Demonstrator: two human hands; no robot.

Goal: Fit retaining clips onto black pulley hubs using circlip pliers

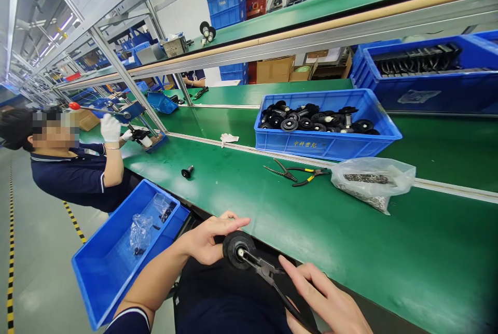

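Over the near edge of the bench, my left hand [204, 239] grips a black disc-shaped part [249, 242] with a pale centre, its face tilted toward me. My right hand [324, 292] holds a pair of circlip pliers [266, 270] with the index finger stretched along them. The plier tips meet the part at its pale centre; whether a ring sits between them is too small to tell. One handle is partly hidden by the right hand. A similar small black part [187, 171] lies alone on the green bench [233, 194].
A blue crate [330, 148] of black wheel-like parts stands behind two pliers [307, 172] and a plastic bag [373, 183] of small metal pieces. To the left, a blue bin [105, 266] holds plastic bags. A white glove [229, 139] lies farther back. A gloved co-worker [73, 173] works at a lever press [134, 111].
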